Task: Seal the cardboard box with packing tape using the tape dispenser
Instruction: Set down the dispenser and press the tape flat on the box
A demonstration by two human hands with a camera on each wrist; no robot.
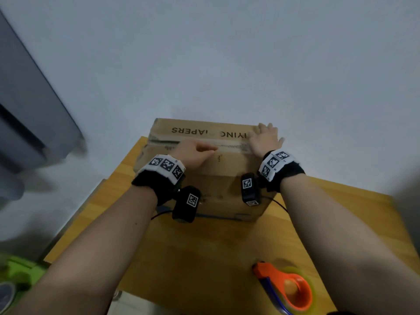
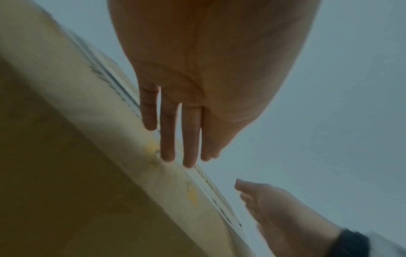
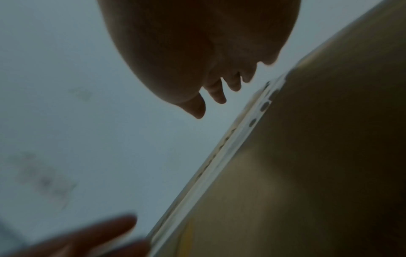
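Two hands flat, grip released: left hand [image 1: 193, 151], right hand [image 1: 264, 138] | one box [image 1: 204, 173] | one dispenser [image 1: 286, 287]

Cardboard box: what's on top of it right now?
On the cardboard box, the left hand and right hand rest with straight fingers along its taped centre seam. The tape dispenser lies on the table. The box's contents are hidden.

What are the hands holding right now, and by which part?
Nothing is gripped. Both the left hand and right hand lie open on the brown cardboard box; the orange tape dispenser lies untouched.
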